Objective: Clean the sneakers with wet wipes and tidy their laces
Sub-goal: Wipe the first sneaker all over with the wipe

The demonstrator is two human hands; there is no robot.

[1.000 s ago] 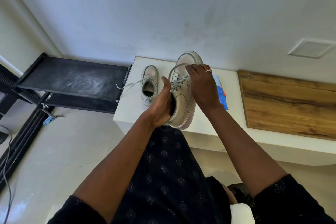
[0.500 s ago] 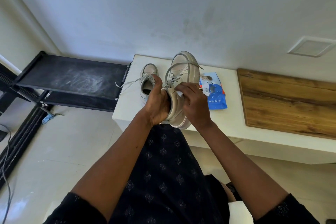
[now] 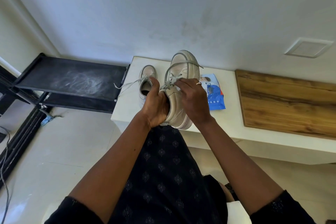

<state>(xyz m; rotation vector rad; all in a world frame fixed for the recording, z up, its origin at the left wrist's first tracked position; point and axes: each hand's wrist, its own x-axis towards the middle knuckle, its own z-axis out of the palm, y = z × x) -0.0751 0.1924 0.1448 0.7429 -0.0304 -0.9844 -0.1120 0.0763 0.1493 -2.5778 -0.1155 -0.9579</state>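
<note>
**One sneaker held up and wiped, the other standing on the table**

The left hand [image 3: 156, 107] grips the raised beige leather sneaker [image 3: 181, 67] at its heel end. The thumb is hooked into the shoe's opening and the fingers are curled round the back, so the toe points away from the person, above the white table [image 3: 231, 92]. The right hand [image 3: 192, 100] lies over the sneaker's side near the eyelets, its fingers bent and pinching a white wet wipe [image 3: 177, 88] against the upper. Only a small corner of the wipe shows beneath the fingertips. A ring [image 3: 198, 83] sits on one finger of that hand. The held sneaker's grey lace [image 3: 183, 63] loops loosely across the toe cap.

The second beige sneaker [image 3: 148, 73] stands upright on the table just left of the held one, and its loose grey lace [image 3: 127, 84] trails off toward the table's left edge. A blue pack of wet wipes [image 3: 215, 96] lies flat on the table just right of the hands. Further right a brown wooden board [image 3: 287, 103] covers the tabletop. A black metal shelf [image 3: 72, 82], dusty on top, stands against the table's left side.
</note>
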